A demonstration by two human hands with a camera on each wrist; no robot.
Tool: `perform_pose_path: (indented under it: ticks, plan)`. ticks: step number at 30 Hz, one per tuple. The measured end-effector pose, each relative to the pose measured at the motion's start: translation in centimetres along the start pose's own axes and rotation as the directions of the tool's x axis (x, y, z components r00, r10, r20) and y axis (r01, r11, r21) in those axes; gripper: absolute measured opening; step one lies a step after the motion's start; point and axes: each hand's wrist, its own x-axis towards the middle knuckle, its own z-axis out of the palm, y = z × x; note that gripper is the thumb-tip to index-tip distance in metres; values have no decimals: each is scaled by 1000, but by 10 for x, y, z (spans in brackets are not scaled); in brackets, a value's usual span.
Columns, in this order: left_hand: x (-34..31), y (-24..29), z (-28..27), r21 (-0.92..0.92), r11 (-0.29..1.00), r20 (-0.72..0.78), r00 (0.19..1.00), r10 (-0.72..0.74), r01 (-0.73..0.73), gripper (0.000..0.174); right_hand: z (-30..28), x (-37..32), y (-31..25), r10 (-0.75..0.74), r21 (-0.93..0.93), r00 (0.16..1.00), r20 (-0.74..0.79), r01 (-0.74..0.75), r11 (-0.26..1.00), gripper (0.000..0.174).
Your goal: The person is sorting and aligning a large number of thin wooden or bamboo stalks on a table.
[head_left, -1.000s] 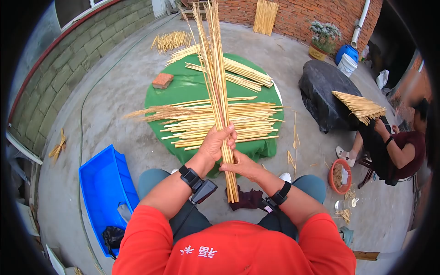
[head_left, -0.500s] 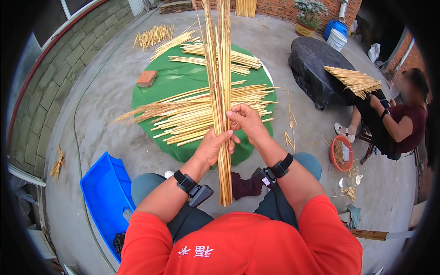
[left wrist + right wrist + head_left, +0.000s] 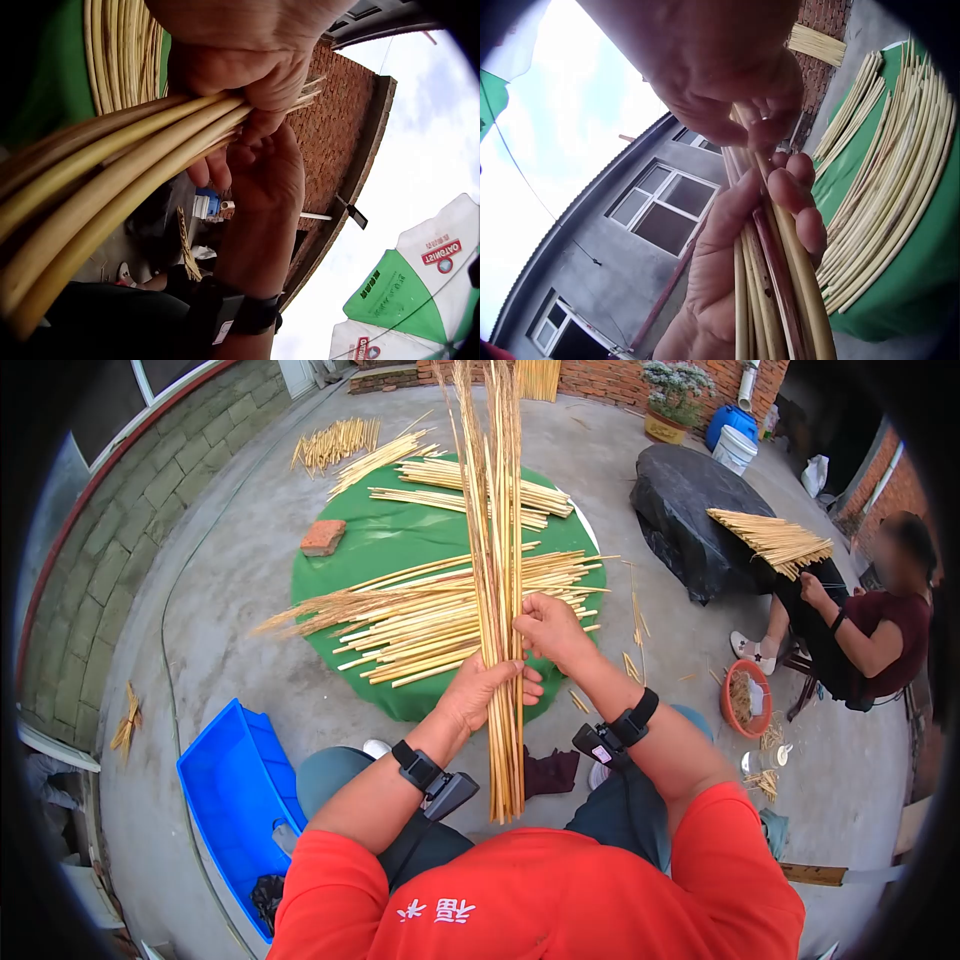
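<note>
My left hand grips a bundle of long dry stalks, thumb across the front and fingers curled behind. The bundle stands nearly upright in the head view, feathery tops at the far end and cut ends over my lap. Just above the left hand, my right hand pinches at the bundle's right edge with thumb and fingers. In the right wrist view a reddish stalk shows among paler ones in the left palm. Behind the bundle, more stalks lie across the green-covered round table.
A brick and further stalks lie on the table's far part. To my left is a blue bin. At right, a person sits beside a black-covered table near an orange basket. Dark cloth lies between my feet.
My right hand has moved from below the left hand to above it, at the bundle's right edge. The left hand keeps its grip; the bundle's tops fan apart more.
</note>
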Motion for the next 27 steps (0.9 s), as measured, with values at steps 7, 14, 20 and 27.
perform_pose_path:
  ticks: [7, 14, 20, 27]
  plan:
    - [9, 1, -3, -35, 999, -27, 999, 24, -25, 27, 2, 8, 4, 7, 195, 999, 52, -17, 981, 9]
    - [7, 0, -16, 2, 1000, -145, 989, -23, 24, 26, 17, 21, 13, 30, 297, 989, 144, -72, 952, 14]
    - [5, -2, -26, -48, 998, -96, 995, -39, 34, 34, 23, 23, 18, 49, 310, 986, 157, -96, 946, 18]
    - [-1, 3, -23, -103, 994, -85, 995, -47, 38, 31, 30, 22, 16, 57, 246, 994, 94, -79, 966, 15]
